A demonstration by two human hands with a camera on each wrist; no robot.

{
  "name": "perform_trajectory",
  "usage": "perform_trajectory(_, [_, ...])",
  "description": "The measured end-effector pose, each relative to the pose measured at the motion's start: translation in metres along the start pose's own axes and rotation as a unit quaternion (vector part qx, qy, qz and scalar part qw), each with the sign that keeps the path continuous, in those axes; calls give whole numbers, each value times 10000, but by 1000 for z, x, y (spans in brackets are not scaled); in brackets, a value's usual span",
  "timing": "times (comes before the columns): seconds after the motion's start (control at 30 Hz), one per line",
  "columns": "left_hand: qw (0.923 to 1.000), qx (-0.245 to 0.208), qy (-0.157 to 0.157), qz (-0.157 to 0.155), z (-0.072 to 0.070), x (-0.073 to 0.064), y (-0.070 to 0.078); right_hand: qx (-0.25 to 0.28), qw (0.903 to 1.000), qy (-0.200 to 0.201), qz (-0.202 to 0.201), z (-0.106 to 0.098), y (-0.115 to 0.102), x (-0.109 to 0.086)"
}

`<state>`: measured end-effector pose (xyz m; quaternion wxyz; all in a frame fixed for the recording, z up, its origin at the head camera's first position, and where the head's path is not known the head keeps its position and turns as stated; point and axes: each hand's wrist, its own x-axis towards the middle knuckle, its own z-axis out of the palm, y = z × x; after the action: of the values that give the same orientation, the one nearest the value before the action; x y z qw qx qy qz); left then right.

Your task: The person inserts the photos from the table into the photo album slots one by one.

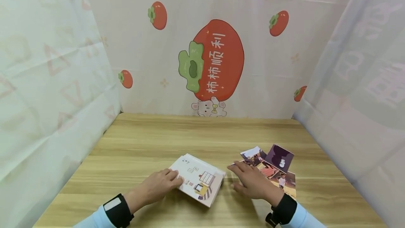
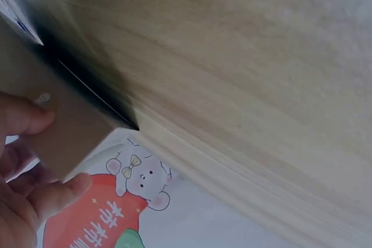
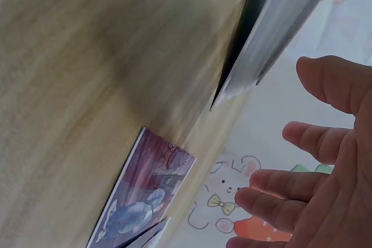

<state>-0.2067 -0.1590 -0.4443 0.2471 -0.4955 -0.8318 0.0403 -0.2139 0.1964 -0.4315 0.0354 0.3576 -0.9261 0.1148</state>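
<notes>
A small album-like book with a white illustrated cover lies aslant on the wooden table. My left hand grips it by the left edge, fingertips over the cover. In the left wrist view, the thumb presses against the book's brownish side. To the right of the book, my right hand hovers palm down with spread fingers, holding nothing. Several loose photo prints lie overlapping beside and partly beneath it in the head view. One purple-toned print shows in the right wrist view.
The wooden table ends at a white cloth wall printed with red persimmons and a mouse. Cloth side walls stand along its left and right edges.
</notes>
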Motion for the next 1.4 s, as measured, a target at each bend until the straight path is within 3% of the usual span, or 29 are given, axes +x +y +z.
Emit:
perform_trajectory(0.13, [9978,-139,-655,-3,1,-1,3,103,9998,-152,113,2,-1,-3])
perform_trajectory(0.2, [9964,-231,-821,-14,2,-2,5,159,9996,-204,150,2,-2,-5])
perform_trajectory(0.57, [9940,-238,-1047,-219,2,-3,5,164,9998,-115,-24,9,-4,-2])
perform_trajectory(0.67, [9904,-522,-1202,-451,-2,-2,6,207,9997,-67,-62,9,-2,0])
perform_trajectory(0.8, [9792,-1106,-1466,-859,-10,2,11,369,9993,11,-115,11,3,5])
perform_trajectory(1.03, [9773,-1430,-1325,-825,-21,18,31,576,9978,-325,-71,13,-2,21])
perform_trajectory(1.13, [9728,-1518,-1443,-986,-24,26,42,503,9975,-461,-194,15,-6,30])
perform_trajectory(1.4, [9862,-849,-1194,-775,-11,32,59,537,9925,-913,-618,24,-5,40])
